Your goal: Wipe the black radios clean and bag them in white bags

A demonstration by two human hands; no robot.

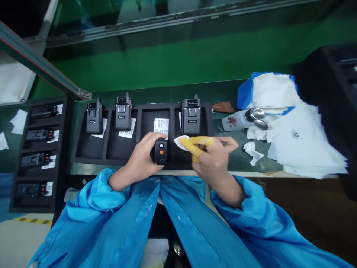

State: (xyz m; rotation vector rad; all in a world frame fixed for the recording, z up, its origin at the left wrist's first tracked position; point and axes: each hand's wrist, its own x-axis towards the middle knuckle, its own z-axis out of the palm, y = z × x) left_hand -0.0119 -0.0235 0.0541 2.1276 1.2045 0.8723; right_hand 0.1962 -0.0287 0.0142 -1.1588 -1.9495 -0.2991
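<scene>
My left hand (142,158) is closed around a black walkie-talkie (161,152), whose side with an orange button faces up. Yellow finger cots cover some fingers of my right hand (210,156), which pinches a small white cloth (182,142) just right of the device. Behind both hands lies a black foam tray (122,153) with several compartments. Three more walkie-talkies marked "Riton" rest in it: one at the left (95,118), another beside it (123,113), and a third at the right (191,116). A printed label sheet (162,125) lies in the compartment without a device.
A second foam tray (40,149) with several walkie-talkies stands at the left. To the right are a blue box (245,91) of white cloths, a flower-patterned dispenser bottle (235,121), a crumpled wipe (253,152) and stacked white sheets (306,137). A brown scrap (223,107) lies behind.
</scene>
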